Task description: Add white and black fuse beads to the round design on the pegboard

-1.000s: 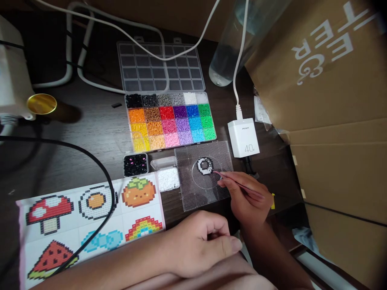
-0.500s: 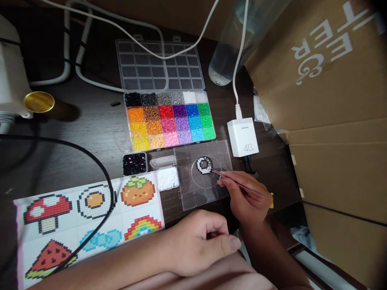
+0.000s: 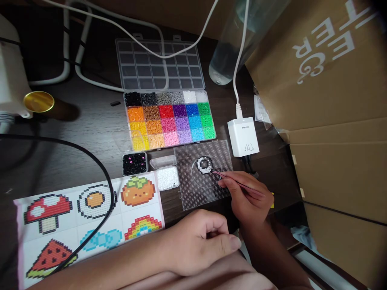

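My right hand pinches thin pink tweezers whose tip rests just right of a small black-and-white bead ring on the clear pegboard. My left hand lies curled and closed near the table's front edge, holding nothing I can see. A small tub of white beads and a tub of black beads stand left of the pegboard. Behind them is the open bead box with many coloured compartments.
A pattern sheet with mushroom, egg, fruit and rainbow designs lies at the front left under a black cable. A white charger, a clear bottle and a large cardboard box stand to the right.
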`<act>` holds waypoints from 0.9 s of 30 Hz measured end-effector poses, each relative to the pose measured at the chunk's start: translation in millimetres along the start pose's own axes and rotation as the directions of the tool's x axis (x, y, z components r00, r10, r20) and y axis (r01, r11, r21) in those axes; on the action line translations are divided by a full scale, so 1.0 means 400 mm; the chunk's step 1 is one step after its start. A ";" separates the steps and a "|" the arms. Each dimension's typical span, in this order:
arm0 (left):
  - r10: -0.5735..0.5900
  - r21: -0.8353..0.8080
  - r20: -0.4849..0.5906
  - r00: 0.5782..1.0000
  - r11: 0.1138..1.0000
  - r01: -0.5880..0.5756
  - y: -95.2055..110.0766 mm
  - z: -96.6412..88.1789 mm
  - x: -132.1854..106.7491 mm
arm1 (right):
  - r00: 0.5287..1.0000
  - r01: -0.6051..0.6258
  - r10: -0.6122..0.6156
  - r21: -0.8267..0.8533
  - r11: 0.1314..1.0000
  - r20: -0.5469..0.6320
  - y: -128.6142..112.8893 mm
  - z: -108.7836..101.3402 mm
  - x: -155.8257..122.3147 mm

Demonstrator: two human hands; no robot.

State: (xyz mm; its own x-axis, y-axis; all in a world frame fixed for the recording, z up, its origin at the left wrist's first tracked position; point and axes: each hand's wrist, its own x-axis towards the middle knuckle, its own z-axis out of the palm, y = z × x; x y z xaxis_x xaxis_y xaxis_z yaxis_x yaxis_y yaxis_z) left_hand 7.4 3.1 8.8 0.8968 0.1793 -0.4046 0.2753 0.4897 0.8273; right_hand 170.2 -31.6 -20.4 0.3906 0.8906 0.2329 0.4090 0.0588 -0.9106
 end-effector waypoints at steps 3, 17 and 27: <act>0.004 0.015 -0.004 1.000 1.000 -0.004 -0.001 -0.001 0.000 | 1.000 -0.006 0.006 0.002 1.000 0.005 0.000 0.000 0.001; 0.022 -0.011 -0.005 1.000 1.000 -0.022 -0.002 0.001 0.001 | 1.000 0.007 -0.007 0.029 1.000 0.002 0.001 -0.001 -0.001; 0.027 -0.008 -0.008 1.000 1.000 -0.027 -0.001 0.001 0.002 | 1.000 0.003 -0.003 0.018 1.000 -0.011 0.005 0.002 0.000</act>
State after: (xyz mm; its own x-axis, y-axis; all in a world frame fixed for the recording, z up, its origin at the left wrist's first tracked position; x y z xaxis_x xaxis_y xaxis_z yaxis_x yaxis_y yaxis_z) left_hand 8.1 2.8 8.5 0.9010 0.1997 -0.3851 0.2479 0.4914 0.8349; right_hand 170.2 -31.0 -22.4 0.3983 0.8856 0.2391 0.3955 0.0693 -0.9158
